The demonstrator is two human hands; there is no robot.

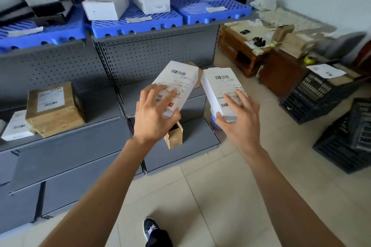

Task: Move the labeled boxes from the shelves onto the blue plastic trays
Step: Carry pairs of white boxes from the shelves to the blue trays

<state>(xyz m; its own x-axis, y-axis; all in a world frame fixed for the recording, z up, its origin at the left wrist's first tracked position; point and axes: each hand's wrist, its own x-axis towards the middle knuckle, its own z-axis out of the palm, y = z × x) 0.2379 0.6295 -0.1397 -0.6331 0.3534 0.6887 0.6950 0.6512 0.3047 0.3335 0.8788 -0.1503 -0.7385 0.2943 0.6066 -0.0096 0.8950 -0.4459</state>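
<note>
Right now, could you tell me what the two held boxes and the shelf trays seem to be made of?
Left-hand box and right-hand box: probably smooth white cardboard, crisp folded edges, printed labels. Blue trays: apparently moulded plastic, ribbed, slightly glossy.

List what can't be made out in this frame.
- Label text on both held boxes: too small, partly under the fingers.
- Small brown box: mostly behind the left hand.
- Black items on the left blue tray: blurred.
</note>
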